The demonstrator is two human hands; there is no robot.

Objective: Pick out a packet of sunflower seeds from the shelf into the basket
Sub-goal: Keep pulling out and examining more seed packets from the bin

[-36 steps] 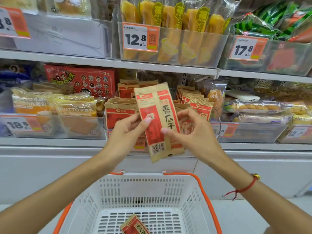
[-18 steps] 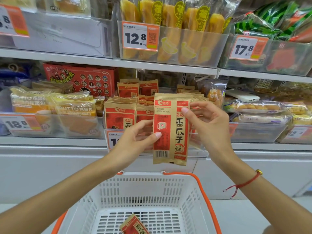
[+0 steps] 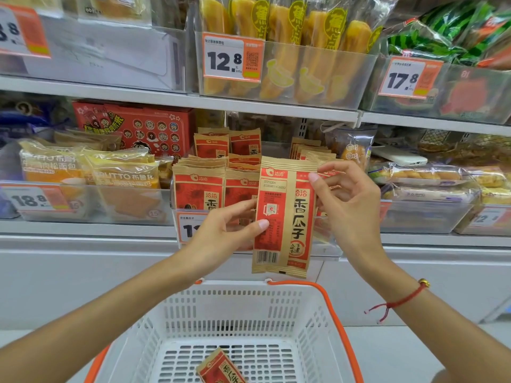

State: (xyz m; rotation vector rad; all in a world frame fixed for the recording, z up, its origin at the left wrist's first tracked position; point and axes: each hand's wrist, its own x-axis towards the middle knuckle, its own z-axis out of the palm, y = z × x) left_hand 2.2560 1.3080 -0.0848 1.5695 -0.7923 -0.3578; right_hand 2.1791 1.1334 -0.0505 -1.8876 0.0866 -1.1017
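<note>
Pinching an upright sunflower seed packet [image 3: 284,214] above the white basket [image 3: 235,308]: left hand [image 3: 229,230] low, right hand [image 3: 348,200] high.

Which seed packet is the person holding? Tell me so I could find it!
Look at the white basket with the orange rim, then go straight up. The sunflower seed packet hangs upright there, pinched between the left hand and right hand. Unlike the packets in the shelf bin, it shows a barcode.

A single wide-angle head-worn camera looks forward and slightly down, close to a store shelf [image 3: 177,99] filling the frame from 9 through 12 to 3 o'clock, with a basket [image 3: 243,305] at 6 o'clock below.
</note>
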